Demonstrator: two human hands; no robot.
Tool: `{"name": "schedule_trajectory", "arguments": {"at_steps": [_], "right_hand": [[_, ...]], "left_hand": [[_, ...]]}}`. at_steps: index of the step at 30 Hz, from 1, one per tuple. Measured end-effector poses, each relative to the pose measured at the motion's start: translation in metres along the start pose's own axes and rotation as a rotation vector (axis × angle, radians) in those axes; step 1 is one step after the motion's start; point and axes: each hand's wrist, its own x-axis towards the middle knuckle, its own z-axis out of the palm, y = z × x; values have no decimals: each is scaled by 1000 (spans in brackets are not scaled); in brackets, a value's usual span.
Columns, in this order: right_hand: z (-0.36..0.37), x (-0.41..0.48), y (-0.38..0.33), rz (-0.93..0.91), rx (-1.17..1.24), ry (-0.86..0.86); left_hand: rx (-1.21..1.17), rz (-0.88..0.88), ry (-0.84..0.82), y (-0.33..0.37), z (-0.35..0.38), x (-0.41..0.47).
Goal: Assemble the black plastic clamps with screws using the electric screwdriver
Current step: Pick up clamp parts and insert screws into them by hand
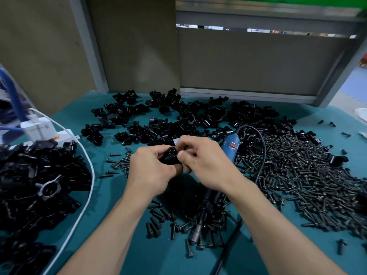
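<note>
Clamp: a black plastic clamp (pixel 170 156) is held up over the teal surface (pixel 123 197), between both hands, just in front of the near heap of unassembled clamps (pixel 158 116).
Left hand: the left hand (pixel 148 171) wraps the clamp from the left and below; its fingers are closed round the body, one round boss left facing up.
Right hand: the right hand (pixel 206 165) meets the clamp from the right, thumb and forefinger pinched together at its edge; whether a screw sits between them cannot be told, since the fingers hide it.
Key relation: the electric screwdriver (pixel 215 187) lies on the surface just right of and under the clamp, beneath the right wrist; its long axis runs from the blue body beyond the clamp to the metal bit (pixel 195 236) nearer the person.
Nearer hand: the right, which already lies over the tool's barrel.
Screws: the large pile of screws (pixel 307 175) spreads right of the clamp; loose ones lie round the bit.
Finished stock: a pile of assembled-looking clamps (pixel 39 179) sits left of the clamp, beyond a white cable (pixel 87 187).
Step, as judged: seating a screw or mating the halves by hand, before the driver is picked up.
</note>
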Motion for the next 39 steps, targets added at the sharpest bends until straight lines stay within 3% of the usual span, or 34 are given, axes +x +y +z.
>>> {"name": "schedule_trajectory", "arguments": {"at_steps": [3, 8, 11, 15, 18, 22, 34, 36, 39], "right_hand": [[9, 2, 0, 40, -83, 72], [0, 1, 3, 54, -5, -28], [6, 1, 3, 77, -90, 60], [4, 1, 4, 78, 17, 16], [4, 2, 6, 70, -53, 78], [3, 1, 5, 113, 24, 1], [-1, -8, -3, 147, -37, 228], [-12, -15, 1, 229, -122, 359], [-23, -34, 11, 532, -368, 452]], "left_hand": [[7, -28, -7, -3, 1, -1], [21, -26, -16, -2, 2, -1], [18, -53, -29, -3, 4, -2], [20, -48, -30, -1, 4, -2], [15, -32, -47, 2, 6, -5], [11, -43, -46, 3, 4, -5], [-19, 4, -33, -4, 6, -5], [-52, -19, -18, -8, 6, -3], [-90, -72, -18, -13, 7, 1]]}}
